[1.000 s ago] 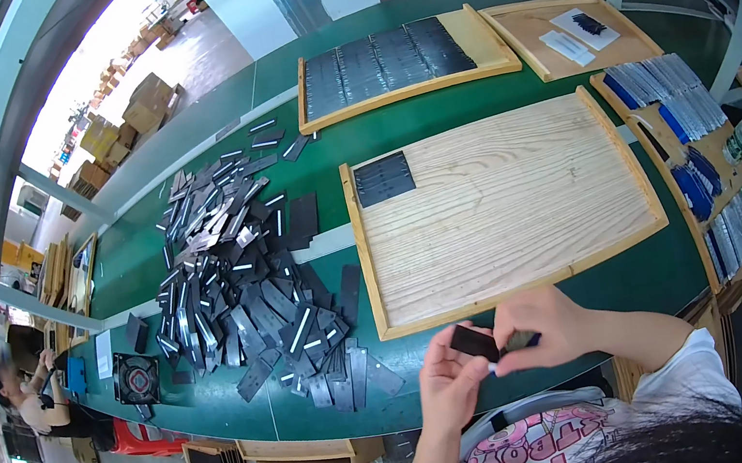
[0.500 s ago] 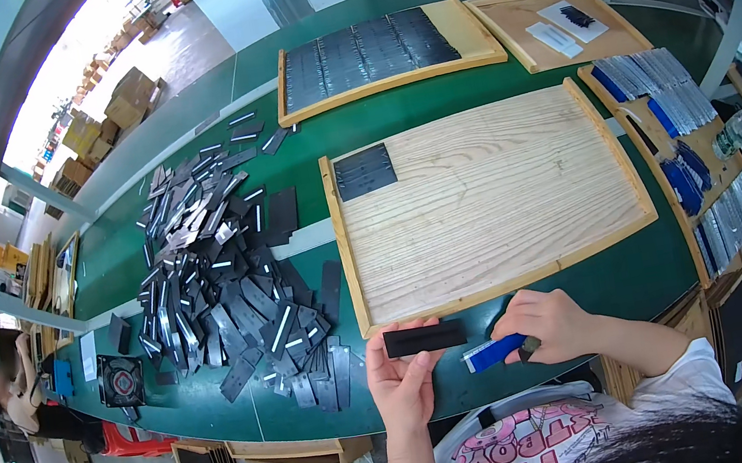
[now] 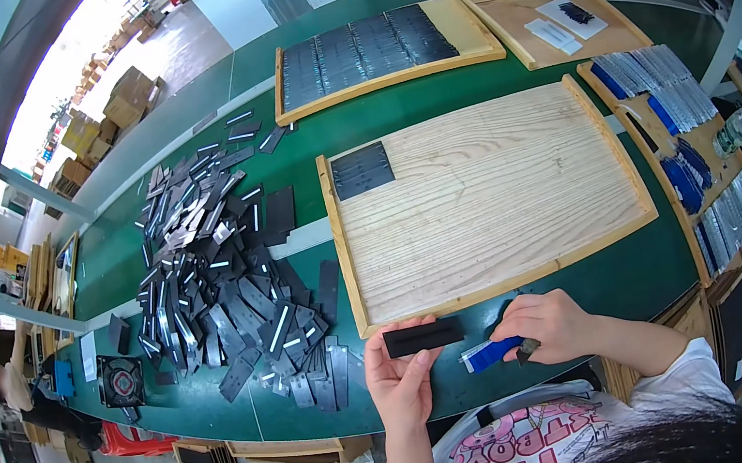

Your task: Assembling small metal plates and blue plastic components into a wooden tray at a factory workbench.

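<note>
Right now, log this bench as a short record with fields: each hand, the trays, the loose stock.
left hand: holds a flat black strip by its lower edge, level
right hand: grips a blue-handled tool, tip toward the strip
near wooden tray: one dark panel in its far left corner
far wooden tray: mostly covered with dark panels
loose stock: pile of black strips on the green table, left of the near tray

1 head-worn fisheye view, steeply down over a green table (image 3: pixel 428 104), hands close at the lower edge.
</note>
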Demonstrator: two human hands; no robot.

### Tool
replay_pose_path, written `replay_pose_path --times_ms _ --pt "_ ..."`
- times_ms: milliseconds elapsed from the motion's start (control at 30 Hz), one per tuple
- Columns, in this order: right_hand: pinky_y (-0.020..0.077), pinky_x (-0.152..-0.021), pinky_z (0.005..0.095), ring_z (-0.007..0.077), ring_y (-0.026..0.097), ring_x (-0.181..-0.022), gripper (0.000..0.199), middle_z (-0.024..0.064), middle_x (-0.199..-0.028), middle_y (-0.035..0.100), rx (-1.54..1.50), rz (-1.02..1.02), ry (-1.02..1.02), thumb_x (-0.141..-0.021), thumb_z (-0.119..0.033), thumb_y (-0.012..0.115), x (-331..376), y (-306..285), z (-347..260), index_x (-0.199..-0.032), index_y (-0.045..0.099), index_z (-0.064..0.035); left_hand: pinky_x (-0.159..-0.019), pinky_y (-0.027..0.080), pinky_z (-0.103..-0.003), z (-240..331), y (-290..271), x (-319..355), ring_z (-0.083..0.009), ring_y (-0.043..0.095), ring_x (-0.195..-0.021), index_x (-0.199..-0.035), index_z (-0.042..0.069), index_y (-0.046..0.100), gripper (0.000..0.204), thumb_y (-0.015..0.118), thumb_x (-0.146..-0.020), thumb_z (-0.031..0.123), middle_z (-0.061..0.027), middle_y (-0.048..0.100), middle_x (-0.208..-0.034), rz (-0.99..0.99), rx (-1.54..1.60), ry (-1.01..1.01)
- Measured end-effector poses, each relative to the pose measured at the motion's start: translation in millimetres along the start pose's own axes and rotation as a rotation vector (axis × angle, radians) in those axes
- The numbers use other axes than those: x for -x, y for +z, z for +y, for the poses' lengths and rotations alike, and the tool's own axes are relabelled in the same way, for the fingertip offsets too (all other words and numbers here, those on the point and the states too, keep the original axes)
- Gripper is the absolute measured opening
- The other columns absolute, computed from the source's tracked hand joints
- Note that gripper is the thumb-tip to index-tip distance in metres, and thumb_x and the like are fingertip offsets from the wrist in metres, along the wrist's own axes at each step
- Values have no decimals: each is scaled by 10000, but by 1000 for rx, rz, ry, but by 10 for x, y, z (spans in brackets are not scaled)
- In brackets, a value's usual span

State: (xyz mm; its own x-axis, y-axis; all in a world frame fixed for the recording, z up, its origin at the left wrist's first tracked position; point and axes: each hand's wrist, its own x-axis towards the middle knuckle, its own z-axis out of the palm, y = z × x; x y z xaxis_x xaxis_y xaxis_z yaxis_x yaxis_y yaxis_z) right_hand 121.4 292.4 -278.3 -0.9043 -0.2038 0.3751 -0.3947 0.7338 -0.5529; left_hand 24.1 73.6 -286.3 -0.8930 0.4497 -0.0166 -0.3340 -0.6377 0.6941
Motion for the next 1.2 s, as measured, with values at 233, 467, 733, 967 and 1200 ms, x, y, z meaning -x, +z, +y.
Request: replay_pose_path --times_ms 233,467,733,967,1200 --pt "546 -644 289 200 661 -827 339 14 -895 699 -111 20 44 -652 -170 849 -66 -151 -81 -940 682 -107 -975 507 -480 -9 7 -22 -346 526 -1209 -1176 4 480 418 576 -814 -183 -207 538 -1252 6 -93 17" --pt "538 -661 320 226 651 -804 375 45 -868 669 -311 168 58 -661 -152 854 -321 -326 -201 -971 650 -99 -938 535 -434 -210 113 55 -292 573 -1143 -1126 15 489 460 591 -748 -226 -213 535 -1264 -11 -120 -52" --pt "531 -662 319 228 648 -786 376 50 -863 670 -253 207 59 -661 -121 843 -428 -242 -224 -977 641 -97 -925 503 -293 -251 132 77 -221 512 -1209 -1136 2 497 478 577 -738 -250 -228 514 -1304 -56 -171 -84" --pt "535 -654 320 225 648 -783 385 42 -869 673 -168 230 13 -659 -136 836 -440 -221 -207 -985 635 -96 -931 501 -293 -246 135 74 -207 521 -1187 -1139 0 492 470 576 -748 -247 -224 508 -1310 -68 -157 -88" --pt "538 -654 325 225 646 -788 377 25 -880 671 -126 242 -9 -667 -147 827 -446 -241 -208 -983 627 -94 -942 499 -301 -267 140 68 -211 539 -1169 -1138 6 490 453 594 -765 -229 -220 517 -1303 -88 -188 -94"
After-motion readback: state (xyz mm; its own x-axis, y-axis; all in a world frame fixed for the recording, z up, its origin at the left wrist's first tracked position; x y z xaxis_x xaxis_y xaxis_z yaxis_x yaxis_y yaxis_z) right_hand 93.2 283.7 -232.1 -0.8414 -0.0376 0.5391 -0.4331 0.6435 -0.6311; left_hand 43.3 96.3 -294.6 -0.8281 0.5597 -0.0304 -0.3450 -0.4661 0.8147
